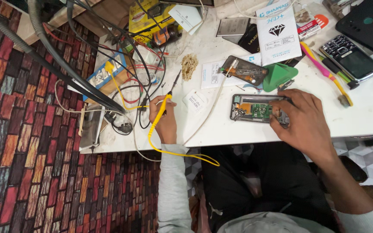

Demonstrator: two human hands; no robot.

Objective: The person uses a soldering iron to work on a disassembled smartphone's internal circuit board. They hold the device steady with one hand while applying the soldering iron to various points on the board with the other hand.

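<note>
We keep our left hand [165, 118] closed on the yellow soldering iron [164, 107], at nine o'clock from the opened phone [257, 110], which our right hand [301, 121] must press steady, fingers together.

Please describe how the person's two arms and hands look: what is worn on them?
Both hands are bare: the left hand and the right hand show no gloves, rings or watch. The left arm wears a light grey long sleeve; the right sleeve, similarly light, is pushed up.

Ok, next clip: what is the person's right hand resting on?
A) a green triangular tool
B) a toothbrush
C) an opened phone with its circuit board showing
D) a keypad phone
C: the right hand lies on the opened phone, green board exposed; the left hand holds a yellow-corded soldering iron.
</note>
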